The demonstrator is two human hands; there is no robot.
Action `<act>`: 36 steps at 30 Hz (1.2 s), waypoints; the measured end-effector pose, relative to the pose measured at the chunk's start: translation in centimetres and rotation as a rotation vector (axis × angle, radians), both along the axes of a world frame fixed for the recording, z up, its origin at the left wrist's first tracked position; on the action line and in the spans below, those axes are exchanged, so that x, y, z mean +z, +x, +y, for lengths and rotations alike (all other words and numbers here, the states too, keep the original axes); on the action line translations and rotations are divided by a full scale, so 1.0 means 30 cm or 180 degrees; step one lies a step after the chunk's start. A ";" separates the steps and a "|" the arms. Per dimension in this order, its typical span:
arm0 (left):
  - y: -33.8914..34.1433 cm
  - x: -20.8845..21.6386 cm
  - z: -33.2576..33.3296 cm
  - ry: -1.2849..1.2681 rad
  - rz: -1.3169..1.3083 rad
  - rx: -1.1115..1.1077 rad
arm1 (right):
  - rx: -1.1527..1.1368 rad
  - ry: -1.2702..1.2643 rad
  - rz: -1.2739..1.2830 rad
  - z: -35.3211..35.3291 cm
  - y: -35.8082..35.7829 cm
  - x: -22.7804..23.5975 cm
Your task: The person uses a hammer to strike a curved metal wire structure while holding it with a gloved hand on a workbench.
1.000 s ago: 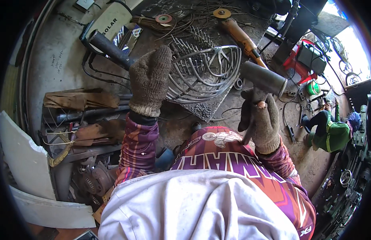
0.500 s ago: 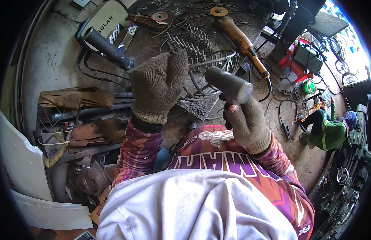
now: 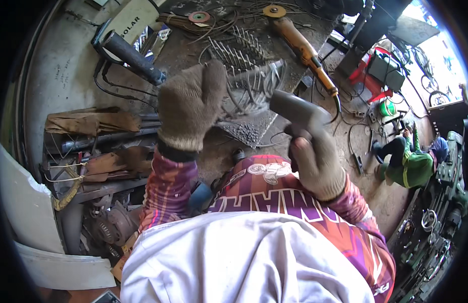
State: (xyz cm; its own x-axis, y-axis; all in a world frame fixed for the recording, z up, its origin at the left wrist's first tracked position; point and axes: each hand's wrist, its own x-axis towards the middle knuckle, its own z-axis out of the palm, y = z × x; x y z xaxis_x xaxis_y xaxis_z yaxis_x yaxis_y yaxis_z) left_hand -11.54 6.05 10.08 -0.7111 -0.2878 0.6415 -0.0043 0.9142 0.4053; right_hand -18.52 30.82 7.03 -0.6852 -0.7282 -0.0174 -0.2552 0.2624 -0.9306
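Observation:
My right hand (image 3: 320, 164), in a knitted grey-brown glove, is closed round a hammer whose handle the glove hides. The thick grey cylindrical hammer head (image 3: 297, 108) rises above the fist, slightly blurred. My left hand (image 3: 189, 106), gloved alike, is closed with its thumb upward. It grips the near end of a piece of bent metal bars (image 3: 254, 86), smeared by motion; the grip itself is hidden behind the glove. Hammer head and bars look close together, but I cannot tell if they touch. Below them, dark granules (image 3: 244, 132) lie on a flat worktop.
An orange angle grinder (image 3: 299, 45) lies beyond on the dark worktop, near rows of upright metal pins (image 3: 234, 55). A dark pipe (image 3: 133, 58) stands at the left. Someone in green (image 3: 415, 169) crouches at the right, near a red chair (image 3: 367, 76) and cables.
The bent bars have shifted and blurred. The hammer head has moved slightly right and down in view, and my left hand slightly left. Sparks by the person in green no longer show.

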 end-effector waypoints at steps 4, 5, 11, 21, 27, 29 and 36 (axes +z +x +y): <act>0.006 -0.007 0.002 -0.0107 0.0036 -0.0004 | 0.0181 -0.0929 0.0292 -0.001 -0.020 -0.007; -0.007 0.000 -0.005 -0.0004 0.0122 -0.0004 | 0.0074 -0.1201 -0.0214 -0.015 -0.001 -0.001; -0.034 0.015 0.000 -0.0147 0.0091 0.0039 | 0.0080 -0.1020 -0.0002 -0.021 -0.022 -0.065; -0.044 -0.005 0.000 -0.0311 0.0049 0.0204 | -0.0104 -0.1898 0.0076 -0.003 0.012 0.027; -0.044 -0.002 -0.022 0.0475 -0.0194 0.0104 | 0.0198 0.0000 0.0382 -0.031 -0.040 -0.004; -0.049 0.003 -0.014 -0.0165 -0.0022 0.0066 | 0.0273 -0.0925 0.0572 0.009 0.024 -0.004; -0.058 0.041 0.022 -0.0269 -0.0024 0.0065 | -0.0056 -0.0930 -0.0009 -0.005 -0.029 -0.041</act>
